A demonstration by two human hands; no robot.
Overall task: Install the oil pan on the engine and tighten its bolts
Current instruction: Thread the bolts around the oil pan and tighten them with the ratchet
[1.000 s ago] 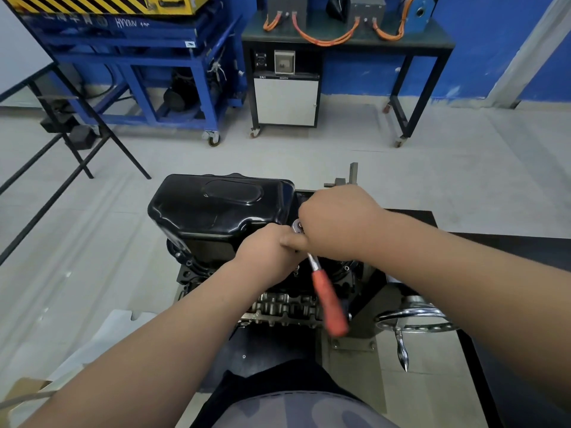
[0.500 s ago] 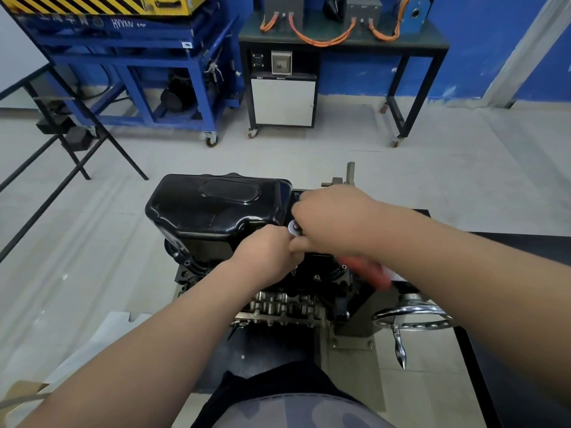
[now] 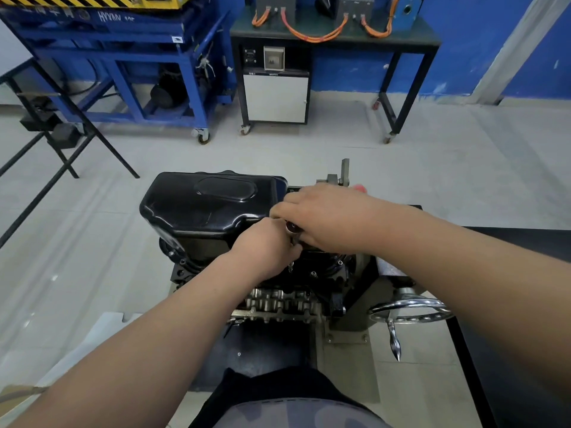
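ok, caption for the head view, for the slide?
Head view: right hand grips the ratchet at the edge of the oil pan, left hand beside the tool's head, atop the engine.

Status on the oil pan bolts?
Right grip holds ratchet handle. Left grip at its head, fingers hidden. Oil pan on engine. No obstruction seen.

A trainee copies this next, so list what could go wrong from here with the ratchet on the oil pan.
1. Both hands crowd the ratchet head. The left hand sits right against it, so a slip could pinch it or drive it into the oil pan edge.
2. The red handle end lies close to the metal bracket beyond the right hand; a further sweep might knock against it.
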